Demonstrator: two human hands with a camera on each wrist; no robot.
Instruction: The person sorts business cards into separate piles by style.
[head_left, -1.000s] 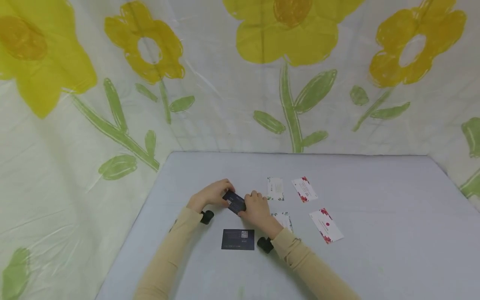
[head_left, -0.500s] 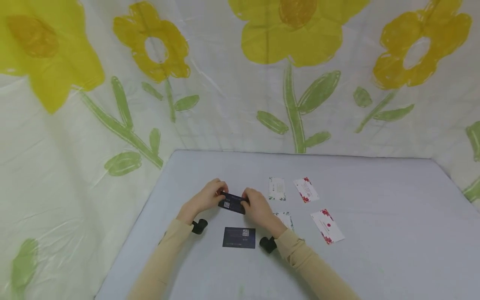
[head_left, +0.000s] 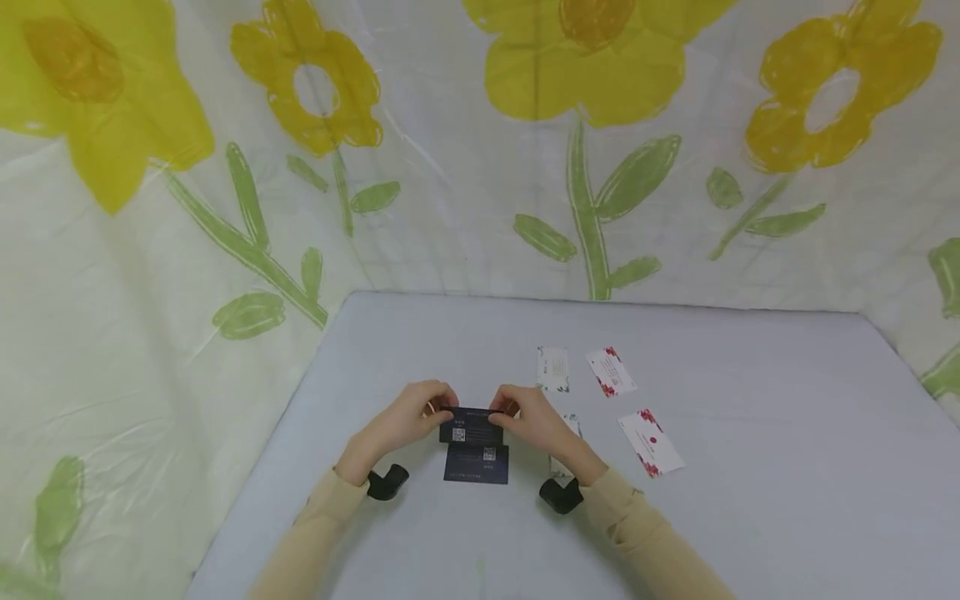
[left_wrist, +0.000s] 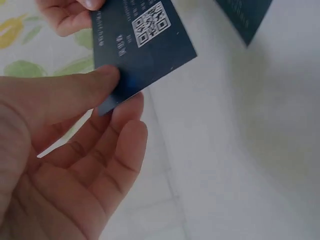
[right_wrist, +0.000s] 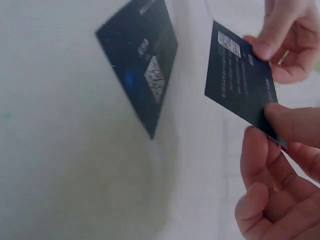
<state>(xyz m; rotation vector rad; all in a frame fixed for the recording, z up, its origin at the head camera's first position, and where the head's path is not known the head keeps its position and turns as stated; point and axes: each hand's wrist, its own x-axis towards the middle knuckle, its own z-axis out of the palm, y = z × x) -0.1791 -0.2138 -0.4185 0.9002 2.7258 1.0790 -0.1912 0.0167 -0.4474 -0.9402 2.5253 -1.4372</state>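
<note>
A dark navy business card (head_left: pixel 476 427) with a small QR code is held by both hands above the table. My left hand (head_left: pixel 408 414) pinches its left end between thumb and fingers, and my right hand (head_left: pixel 534 418) pinches its right end. In the left wrist view the left thumb (left_wrist: pixel 95 85) presses the card's printed face, with fingers behind it. A second navy card (head_left: pixel 476 467) lies on the table just nearer the body; the held card's lower edge comes right to its upper edge in the head view.
Right of the hands lie two white cards with red floral corners, an upper one (head_left: pixel 611 372) and a lower one (head_left: pixel 651 443). A white card with green leaf corners (head_left: pixel 553 370) lies behind the right hand; another is partly hidden under the right wrist. A flowered curtain (head_left: pixel 450 167) hangs behind the table (head_left: pixel 750 400).
Both hands have brought the held navy card nearer the body and turned it from slanted to level, above the lying navy card. The right hand has shifted its grip to the card's right end.
</note>
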